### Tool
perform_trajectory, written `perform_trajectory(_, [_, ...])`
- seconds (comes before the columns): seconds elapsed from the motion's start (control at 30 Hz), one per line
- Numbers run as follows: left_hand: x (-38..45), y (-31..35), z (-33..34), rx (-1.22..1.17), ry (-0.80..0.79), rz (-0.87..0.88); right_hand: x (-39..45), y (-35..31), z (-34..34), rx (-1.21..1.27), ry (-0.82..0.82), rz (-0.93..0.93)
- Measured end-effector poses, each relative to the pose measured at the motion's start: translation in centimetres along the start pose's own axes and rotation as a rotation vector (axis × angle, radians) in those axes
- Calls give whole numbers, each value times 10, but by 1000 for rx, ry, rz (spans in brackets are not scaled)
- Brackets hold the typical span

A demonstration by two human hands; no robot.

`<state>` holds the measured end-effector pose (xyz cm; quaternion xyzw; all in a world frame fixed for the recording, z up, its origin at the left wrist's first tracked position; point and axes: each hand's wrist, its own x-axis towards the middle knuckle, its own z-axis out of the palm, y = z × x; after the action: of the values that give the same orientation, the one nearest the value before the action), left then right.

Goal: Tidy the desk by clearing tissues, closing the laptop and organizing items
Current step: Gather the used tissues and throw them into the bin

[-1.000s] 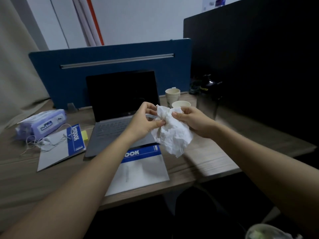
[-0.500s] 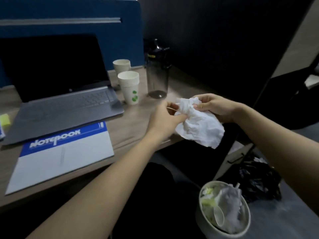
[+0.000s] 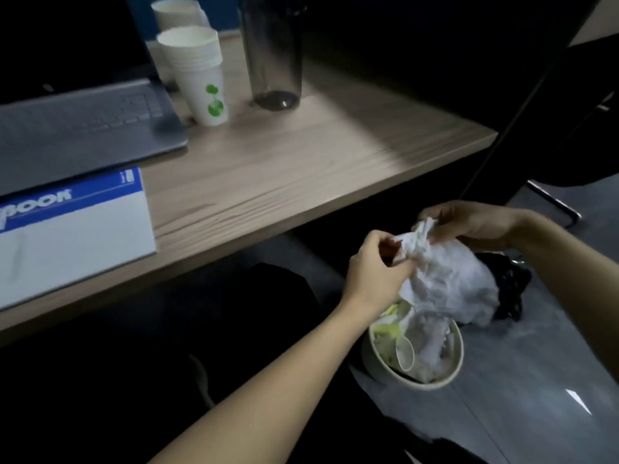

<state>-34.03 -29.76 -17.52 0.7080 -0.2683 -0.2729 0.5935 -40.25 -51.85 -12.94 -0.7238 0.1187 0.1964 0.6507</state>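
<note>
Tissues (image 3: 449,279) bunched in a wad, pinched by left hand (image 3: 375,276) & right hand (image 3: 475,222), right above the bin (image 3: 385,371) on the floor. Step looks like tissue clearing; next both hands let go so it drops in, w/ laptop (image 3: 77,125) not yet closed.

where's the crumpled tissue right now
In the head view, lower right: the crumpled tissue is off the desk, pinched between left hand and right hand, just above the bin.

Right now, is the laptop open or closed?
Open. The laptop shows its keyboard deck on the desk, with the dark screen standing up behind.
</note>
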Motion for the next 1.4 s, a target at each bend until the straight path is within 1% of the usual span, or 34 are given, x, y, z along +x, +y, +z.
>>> perform_trajectory(0.07, [3,-27,9,-18,-38,-82,4,34,5,45,49,52])
perform_trajectory(0.23, [14,-76,32,-6,-102,-237,16,113,12,139,270,101])
perform_trajectory(0.33, [23,-94,43,10,-94,-292,20,143,20,223,410,66])
perform_trajectory(0.47, [36,-115,58,-20,-48,-344,28,177,29,252,634,53])
perform_trajectory(0.6, [45,-137,74,-27,-59,-409,33,205,37,170,771,102])
perform_trajectory(0.7, [45,-153,82,-11,-100,-473,38,225,42,20,858,176])
perform_trajectory(0.83, [45,-171,91,-40,-147,-585,44,252,47,-124,892,343])
perform_trajectory(0.93, [46,-178,92,-19,-216,-620,50,272,50,-271,905,359])
perform_trajectory(1.0, [46,-182,89,48,-265,-615,51,280,51,-315,911,378])
perform_trajectory(1.1, [44,-190,80,207,-305,-697,51,285,49,-365,933,434])
perform_trajectory(1.17, [43,-194,76,322,-326,-735,51,287,48,-392,935,425])
perform_trajectory(1.2, [43,-194,75,344,-327,-737,51,286,47,-404,932,418])
perform_trajectory(1.3, [43,-186,76,307,-333,-706,49,280,48,-443,922,377])
perform_trajectory(1.4, [42,-178,75,269,-324,-640,48,268,50,-459,916,336])
